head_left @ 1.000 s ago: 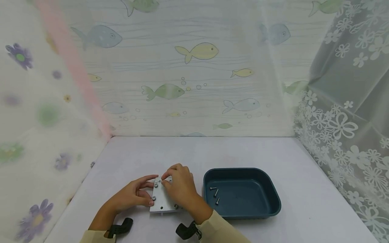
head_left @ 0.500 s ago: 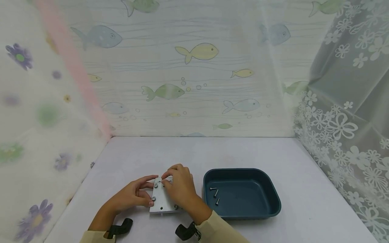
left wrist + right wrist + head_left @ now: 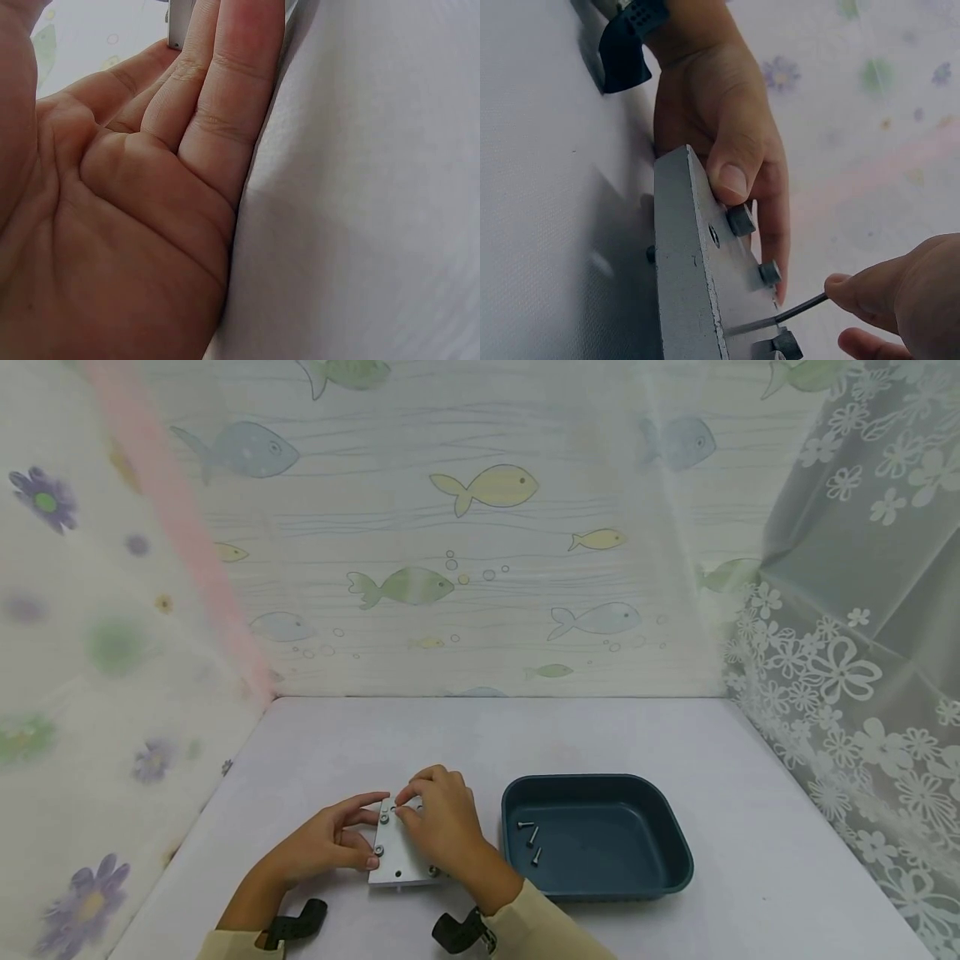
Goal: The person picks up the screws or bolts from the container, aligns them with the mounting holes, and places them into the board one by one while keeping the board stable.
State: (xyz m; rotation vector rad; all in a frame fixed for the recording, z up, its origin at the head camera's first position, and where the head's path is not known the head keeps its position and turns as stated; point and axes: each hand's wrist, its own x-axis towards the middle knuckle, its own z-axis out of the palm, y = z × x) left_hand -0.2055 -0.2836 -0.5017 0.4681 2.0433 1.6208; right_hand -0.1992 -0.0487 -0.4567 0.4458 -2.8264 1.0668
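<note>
A light grey metal plate [image 3: 409, 853] sits near the front of the table, with holes and several socket-head screws in its upper face. My left hand [image 3: 324, 837] steadies its left edge; in the right wrist view the left thumb [image 3: 737, 169] lies by a screw head [image 3: 741, 220]. Over the plate's far part is my right hand [image 3: 447, 818]. Its thumb and fingers pinch a thin dark metal rod [image 3: 804, 307], whose tip meets the plate face; its exact kind is unclear. The right hand covers the plate's right side in the head view.
A dark blue tray [image 3: 637, 781] stands right of the plate, with three loose screws [image 3: 532, 836] in its left part. Printed curtains [image 3: 480, 610] close off the back and sides of the white table [image 3: 360, 735]. Each wrist wears a black camera mount [image 3: 298, 922].
Both hands and the plate keep nearly the same place. My right fingertips shift only slightly left above the plate. The tray and its screws stay put.
</note>
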